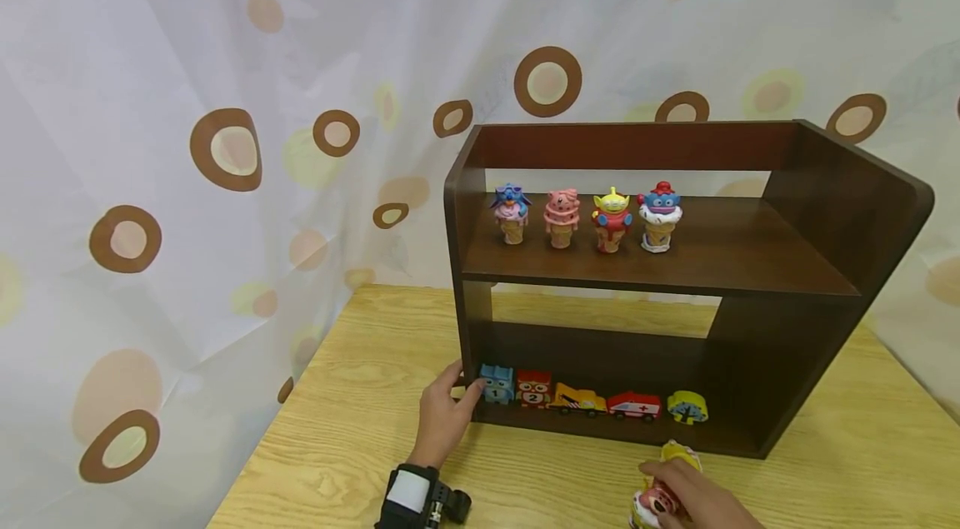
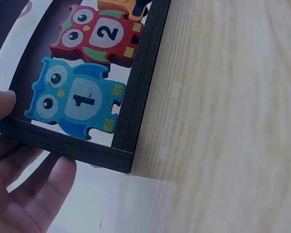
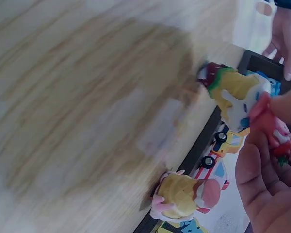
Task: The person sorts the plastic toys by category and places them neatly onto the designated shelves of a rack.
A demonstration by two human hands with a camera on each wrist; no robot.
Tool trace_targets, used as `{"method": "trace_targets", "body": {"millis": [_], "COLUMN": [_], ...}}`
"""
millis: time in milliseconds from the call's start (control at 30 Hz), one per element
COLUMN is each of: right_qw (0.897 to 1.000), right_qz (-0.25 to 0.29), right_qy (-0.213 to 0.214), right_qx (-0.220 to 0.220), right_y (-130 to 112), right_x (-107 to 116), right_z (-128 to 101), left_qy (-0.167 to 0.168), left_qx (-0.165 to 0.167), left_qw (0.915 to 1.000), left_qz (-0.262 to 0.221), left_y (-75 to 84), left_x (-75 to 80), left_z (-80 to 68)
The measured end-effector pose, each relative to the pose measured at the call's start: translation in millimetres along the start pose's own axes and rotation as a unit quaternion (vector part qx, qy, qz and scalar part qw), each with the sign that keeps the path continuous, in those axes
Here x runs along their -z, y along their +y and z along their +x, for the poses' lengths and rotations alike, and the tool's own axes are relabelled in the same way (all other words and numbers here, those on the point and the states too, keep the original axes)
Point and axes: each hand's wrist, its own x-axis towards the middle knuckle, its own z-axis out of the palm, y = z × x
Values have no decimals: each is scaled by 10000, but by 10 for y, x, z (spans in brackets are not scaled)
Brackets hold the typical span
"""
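Note:
My left hand (image 1: 442,421) grips the lower left side panel of a dark brown two-tier shelf (image 1: 810,321). In the left wrist view the thumb (image 2: 1,104) lies on the inner side, the other fingers outside. Beside it stands a blue owl block (image 2: 77,99) marked 1. My right hand (image 1: 705,500) holds an ice-cream-cone figurine (image 1: 651,504) in front of the shelf; the right wrist view shows its pink body and yellow cone (image 3: 240,92) between thumb and fingers. Near that hand, at the shelf's front edge, is a second cone figurine (image 3: 179,196).
The upper tier bears several cone figurines, among them a green-headed alien one (image 1: 611,221). Along the lower tier stand a red owl block (image 1: 534,389), a yellow truck (image 1: 577,401), an ambulance (image 1: 634,406) and a tree block (image 1: 687,407). The wooden table (image 1: 337,429) meets a patterned curtain behind.

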Motion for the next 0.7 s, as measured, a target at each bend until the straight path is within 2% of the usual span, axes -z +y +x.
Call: {"method": "trace_targets", "body": {"millis": [33,67,133,267,333,400,500,700], "right_qw": [9982,9983,9977,9963,9886,9766,9597,9448], "right_qz": [-537,-496,-344,-665,-1022,-1329,-1571,-1653], "right_qy": [205,-31,-131,472,1110,1683,2314,2744], "right_qx": [150,-292,-577,-253,12,150,277,693], "right_y": [5,-25,-60,-179,-273,-391,-589,-937], "right_x": [8,47,88,173,239,348,564,999], "right_z": [-22,-26,-35,-61,-63,-48,-17,23], "left_qy": [7,9,14,4,1,-1,-3,10], "left_qx": [-13,-24,-46,-67,-69,-64,-63,-25], "left_qw": [10000,10000,10000,10000,10000,10000,9999,10000], "left_qz": [3,-5,-16,-47,-59,-71,-88,-46], "left_y": [1,0,-3,-16,-21,-24,-25,-24], "left_x": [-1,-2,-7,-21,-26,-26,-20,-6], "left_z": [2,3,4,1,-1,-1,1,6]}}
